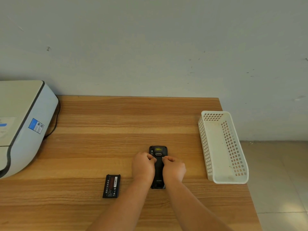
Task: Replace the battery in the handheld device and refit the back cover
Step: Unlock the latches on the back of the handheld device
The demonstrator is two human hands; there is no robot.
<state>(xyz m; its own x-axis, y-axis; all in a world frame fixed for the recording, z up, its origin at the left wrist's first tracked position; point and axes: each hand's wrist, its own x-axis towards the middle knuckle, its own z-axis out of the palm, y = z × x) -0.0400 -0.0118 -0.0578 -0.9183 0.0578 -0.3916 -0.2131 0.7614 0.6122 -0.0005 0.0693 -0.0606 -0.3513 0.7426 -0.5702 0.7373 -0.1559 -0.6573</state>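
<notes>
A black handheld device (158,150) lies face down on the wooden table (116,122), its back cover in place with a logo near the lower end. My left hand (143,165) rests on its left side and my right hand (174,168) on its right side. The curled fingertips of both pinch small metal latches on the cover's upper part. A loose black battery (111,186) with a label lies flat on the table to the left of the device, apart from both hands.
A white printer (23,124) with a black cable stands at the table's left. A white perforated plastic basket (223,147) sits near the right edge, nothing visible inside it. The wall runs behind the table; tiled floor shows at the right.
</notes>
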